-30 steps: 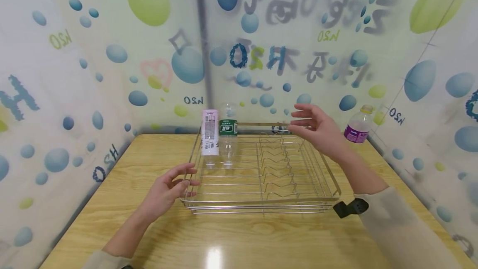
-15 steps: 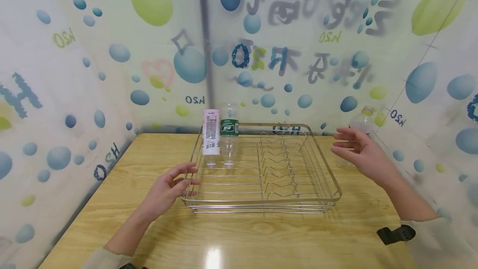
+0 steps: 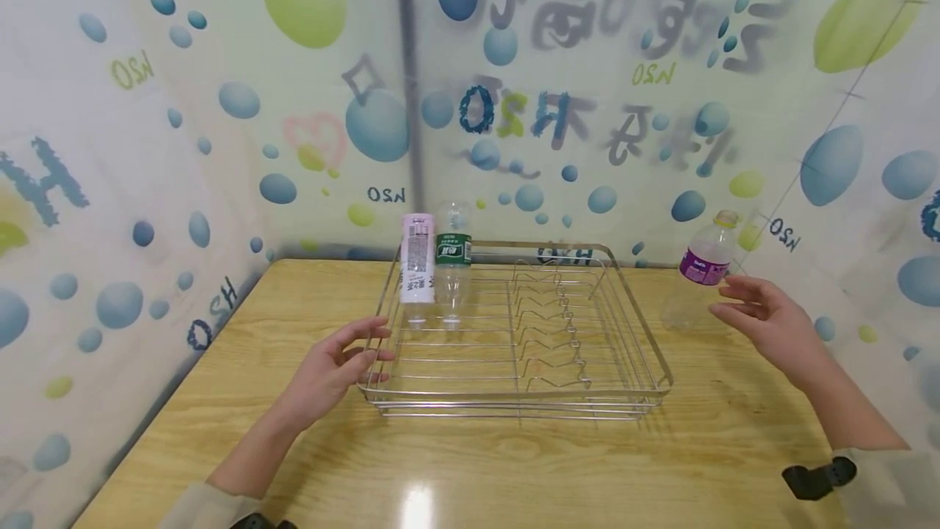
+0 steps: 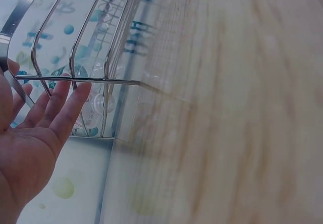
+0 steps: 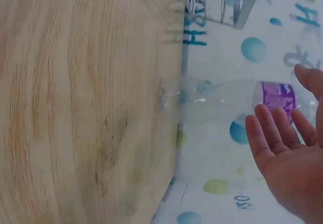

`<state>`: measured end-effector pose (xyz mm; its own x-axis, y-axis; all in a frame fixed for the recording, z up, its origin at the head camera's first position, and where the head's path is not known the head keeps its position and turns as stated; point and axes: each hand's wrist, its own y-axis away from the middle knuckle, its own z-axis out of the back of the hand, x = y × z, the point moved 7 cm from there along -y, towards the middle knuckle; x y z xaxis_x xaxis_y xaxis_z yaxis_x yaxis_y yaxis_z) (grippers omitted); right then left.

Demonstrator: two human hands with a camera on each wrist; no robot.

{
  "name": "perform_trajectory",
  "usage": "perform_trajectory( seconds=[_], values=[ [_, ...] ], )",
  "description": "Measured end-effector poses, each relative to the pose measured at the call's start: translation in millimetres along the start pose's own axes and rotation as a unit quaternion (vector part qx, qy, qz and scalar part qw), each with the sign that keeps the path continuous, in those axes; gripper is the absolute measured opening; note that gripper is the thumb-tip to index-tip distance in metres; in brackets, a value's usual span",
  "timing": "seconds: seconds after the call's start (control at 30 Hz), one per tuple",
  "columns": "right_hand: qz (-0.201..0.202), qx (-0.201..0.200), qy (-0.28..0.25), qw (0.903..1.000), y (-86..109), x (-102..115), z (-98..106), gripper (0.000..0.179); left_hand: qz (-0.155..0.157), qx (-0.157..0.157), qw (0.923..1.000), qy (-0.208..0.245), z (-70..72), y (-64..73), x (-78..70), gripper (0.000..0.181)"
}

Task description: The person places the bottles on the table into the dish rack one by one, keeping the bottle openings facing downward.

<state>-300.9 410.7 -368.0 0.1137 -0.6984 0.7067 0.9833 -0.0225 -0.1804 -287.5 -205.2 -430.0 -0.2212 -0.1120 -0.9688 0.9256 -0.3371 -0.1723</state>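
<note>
A wire dish rack [image 3: 514,398] sits on the table, with a pink-and-white labelled bottle [image 3: 417,260] and a clear plastic bottle with a green label [image 3: 453,251] upright in its back left part. My left hand [image 3: 334,366] is at the rack's left side, its extended fingers reaching past the rim, fingertips against the wires [image 4: 75,79] in the left wrist view. To the right of the rack stands a clear plastic bottle with a purple label [image 3: 707,260] and yellow neck ring. My right hand [image 3: 778,329] is just right of this bottle, fingers loosely extended, holding nothing.
Bent wire plate dividers [image 3: 547,341] run down the rack's right-centre. The wooden table [image 3: 514,472] meets a patterned sheet wall [image 3: 308,104] at the back, with similar walls on both sides.
My right hand has moved right and down, from above the rack's back right corner, past the purple-labelled bottle, to its right side. The left hand has stayed at the rack's left side.
</note>
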Motion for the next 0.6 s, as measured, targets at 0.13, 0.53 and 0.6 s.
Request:
perform_trajectory(
  seconds=[0.13,0.53,0.6],
  values=[
    [-0.022,0.007,0.002,0.9997,-8.1,-14.6,1.2,0.082,0.002,0.000,1.0000,0.003,0.2,0.2,0.2,0.050],
    [-0.070,0.064,-0.032,0.9949,-40.2,-54.2,-26.3,0.102,-0.005,0.005,0.9999,0.010,-0.6,1.0,-2.4,0.052],
    [-0.079,0.069,-0.043,0.9935,-42.6,-56.7,-31.2,0.104,-0.007,0.007,0.9999,0.011,-0.9,0.9,-3.0,0.053]
  ],
)
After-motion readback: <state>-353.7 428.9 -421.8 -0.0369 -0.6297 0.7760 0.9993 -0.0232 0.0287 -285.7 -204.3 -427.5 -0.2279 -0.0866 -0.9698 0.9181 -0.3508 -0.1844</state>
